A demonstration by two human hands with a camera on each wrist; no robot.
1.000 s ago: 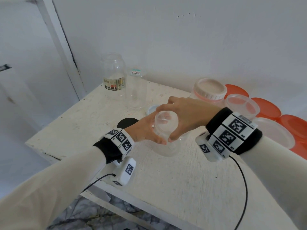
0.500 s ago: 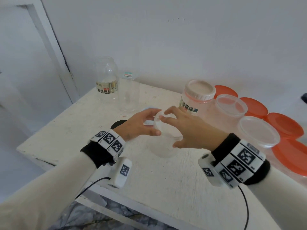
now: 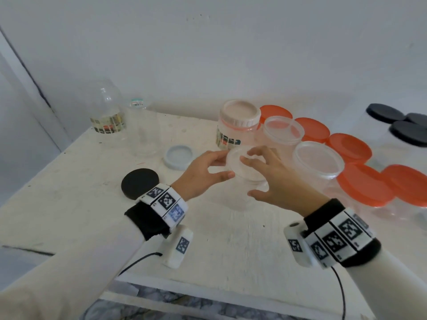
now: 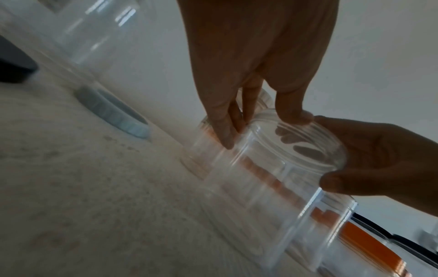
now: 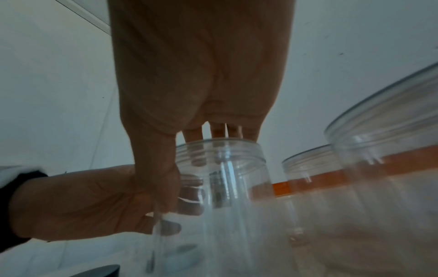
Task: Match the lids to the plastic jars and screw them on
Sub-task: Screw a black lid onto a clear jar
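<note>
My left hand [image 3: 203, 173] curls its fingers [image 4: 222, 131] around the neck of a clear plastic jar [image 3: 242, 188], thumb on the near side and the other fingers on the far side, just under the rim. My right hand [image 3: 275, 181] arches over the top of the same jar, fingers [image 3: 256, 151] spread along the far edge and thumb [image 3: 254, 194] pressed to the near side; whether it pinches a clear lid on the mouth or the bare rim, I cannot tell from these views. The jar stands upright on the white bench [image 3: 231, 250], near its middle.

Just beyond my left hand a pale blue lid [image 3: 178, 157] lies flat on the bench, and nearer the left edge a black lid [image 3: 140, 183] lies flat beside my left wristband. Directly behind the held jar stands a labelled jar [image 3: 235, 125] wearing a whitish ribbed lid. To its right two open clear jars [image 3: 283, 130] stand close together, the nearer one just beside my right hand. Orange lids [image 3: 365, 188] sit on a row of jars running along the right side, and dark lids [image 3: 390, 115] show at the far right corner. At the back left, near the wall, stand a clear bottle with a printed band [image 3: 108, 112] and a taller clear container [image 3: 143, 132].
</note>
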